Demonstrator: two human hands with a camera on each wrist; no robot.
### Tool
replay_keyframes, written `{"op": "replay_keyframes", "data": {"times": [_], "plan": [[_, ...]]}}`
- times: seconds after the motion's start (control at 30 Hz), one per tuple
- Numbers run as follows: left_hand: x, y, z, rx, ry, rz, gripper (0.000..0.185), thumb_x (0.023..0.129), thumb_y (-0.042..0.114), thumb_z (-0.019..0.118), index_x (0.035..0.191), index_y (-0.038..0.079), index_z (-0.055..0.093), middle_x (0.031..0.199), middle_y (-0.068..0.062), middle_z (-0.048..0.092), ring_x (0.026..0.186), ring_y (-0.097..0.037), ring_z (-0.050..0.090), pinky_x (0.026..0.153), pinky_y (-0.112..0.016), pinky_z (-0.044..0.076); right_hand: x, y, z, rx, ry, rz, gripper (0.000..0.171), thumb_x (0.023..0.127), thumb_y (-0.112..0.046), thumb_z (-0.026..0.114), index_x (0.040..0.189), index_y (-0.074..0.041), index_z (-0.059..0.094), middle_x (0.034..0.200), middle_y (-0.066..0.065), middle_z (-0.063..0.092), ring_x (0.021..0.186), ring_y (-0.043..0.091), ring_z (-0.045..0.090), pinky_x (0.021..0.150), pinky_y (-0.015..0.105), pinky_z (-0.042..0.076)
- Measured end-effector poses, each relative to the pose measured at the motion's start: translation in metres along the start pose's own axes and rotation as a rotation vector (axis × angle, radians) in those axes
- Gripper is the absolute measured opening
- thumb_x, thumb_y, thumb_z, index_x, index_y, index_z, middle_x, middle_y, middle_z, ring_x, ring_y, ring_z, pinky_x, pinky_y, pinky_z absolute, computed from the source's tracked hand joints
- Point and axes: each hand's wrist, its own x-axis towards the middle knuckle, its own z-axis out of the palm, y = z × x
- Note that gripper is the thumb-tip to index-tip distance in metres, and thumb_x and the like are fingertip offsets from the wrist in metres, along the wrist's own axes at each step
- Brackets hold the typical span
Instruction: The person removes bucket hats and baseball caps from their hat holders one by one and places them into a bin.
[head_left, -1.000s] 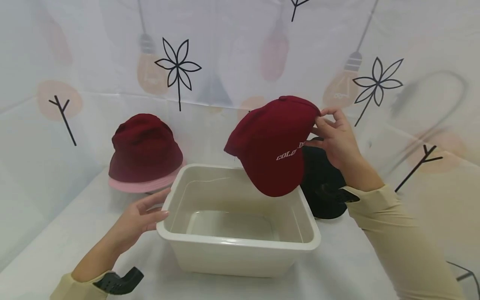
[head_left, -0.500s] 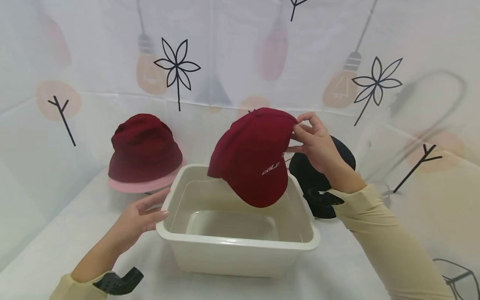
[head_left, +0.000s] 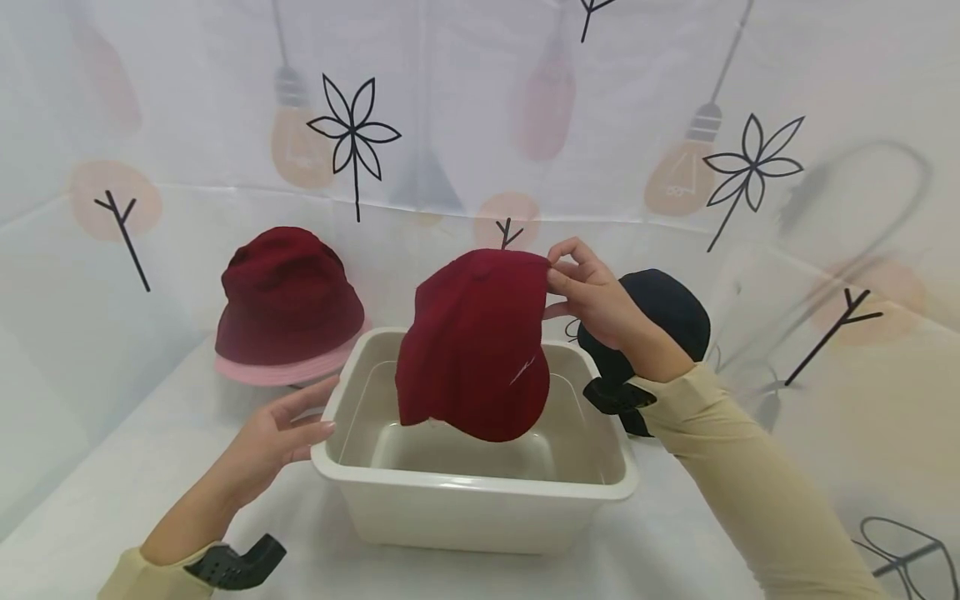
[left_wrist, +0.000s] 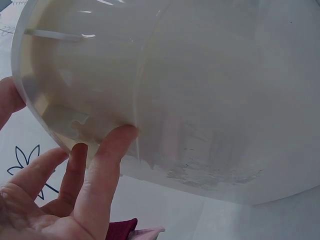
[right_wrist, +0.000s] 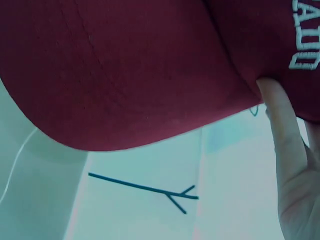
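My right hand (head_left: 592,296) pinches the edge of a dark red baseball cap (head_left: 472,342) with white embroidered lettering. The cap hangs brim down over the mouth of a cream plastic tub (head_left: 480,482), its lower part inside the rim. In the right wrist view, the cap's brim (right_wrist: 115,85) fills the upper part, and one finger (right_wrist: 285,130) lies against the cap near the letters. My left hand (head_left: 262,446) touches the tub's left side with fingers extended. Up close in the left wrist view, the left fingers (left_wrist: 102,175) rest against the tub wall (left_wrist: 200,110).
On the left stands a dark red bucket hat (head_left: 288,300) with a pink brim edge. Behind my right wrist sits a black cap (head_left: 663,304), partly hidden. A white cloth covers the table (head_left: 247,550), and a patterned sheet (head_left: 480,100) hangs at the back.
My right hand has moved left and down with the red cap, from the tub's right rim to over its middle. More of the black cap shows. The left hand has stayed put.
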Motion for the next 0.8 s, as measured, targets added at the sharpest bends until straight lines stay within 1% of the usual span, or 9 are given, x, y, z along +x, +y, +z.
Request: {"op": "replay_keyframes", "data": {"times": [0.13, 0.27, 0.5, 0.7, 0.8], "plan": [[0.0, 0.0, 0.0, 0.001, 0.001, 0.0, 0.065, 0.087, 0.013, 0.064, 0.144, 0.005, 0.034, 0.14, -0.019, 0.039, 0.115, -0.022, 0.052, 0.086, -0.043, 0.048, 0.005, 0.008, 0.0, -0.011, -0.076, 0.018, 0.012, 0.097, -0.008, 0.047, 0.104, -0.017, 0.045, 0.102, 0.008, 0.061, 0.092, 0.024, 0.06, 0.072, 0.04, 0.054], [0.0, -0.002, 0.0, -0.002, 0.003, 0.0, 0.064, 0.087, 0.013, 0.064, 0.143, 0.005, 0.034, 0.139, -0.019, 0.039, 0.114, -0.02, 0.053, 0.086, -0.044, 0.047, 0.009, 0.016, -0.001, -0.039, -0.141, 0.062, 0.011, 0.097, -0.009, 0.047, 0.105, -0.017, 0.045, 0.103, 0.009, 0.06, 0.095, 0.026, 0.06, 0.072, 0.04, 0.054], [0.002, -0.003, 0.0, -0.006, 0.002, 0.003, 0.064, 0.087, 0.012, 0.064, 0.143, 0.005, 0.034, 0.14, -0.019, 0.039, 0.114, -0.021, 0.053, 0.086, -0.043, 0.048, 0.012, 0.028, -0.001, -0.114, -0.208, 0.178, 0.012, 0.097, -0.007, 0.047, 0.105, -0.016, 0.045, 0.108, 0.014, 0.06, 0.098, 0.03, 0.059, 0.075, 0.045, 0.053], [0.001, -0.003, 0.0, -0.01, 0.004, 0.001, 0.064, 0.087, 0.013, 0.064, 0.143, 0.005, 0.035, 0.139, -0.016, 0.041, 0.113, -0.019, 0.053, 0.086, -0.043, 0.047, 0.018, 0.039, 0.005, -0.171, -0.276, 0.288, 0.011, 0.096, -0.007, 0.048, 0.105, -0.01, 0.044, 0.11, 0.019, 0.058, 0.099, 0.033, 0.057, 0.077, 0.049, 0.051], [0.001, -0.003, -0.001, -0.014, 0.005, 0.003, 0.063, 0.087, 0.013, 0.064, 0.143, 0.006, 0.036, 0.138, -0.015, 0.042, 0.112, -0.018, 0.054, 0.086, -0.044, 0.047, 0.021, 0.044, 0.009, -0.191, -0.313, 0.331, 0.011, 0.096, -0.007, 0.049, 0.106, -0.008, 0.044, 0.111, 0.019, 0.058, 0.101, 0.034, 0.057, 0.077, 0.049, 0.051]]}}
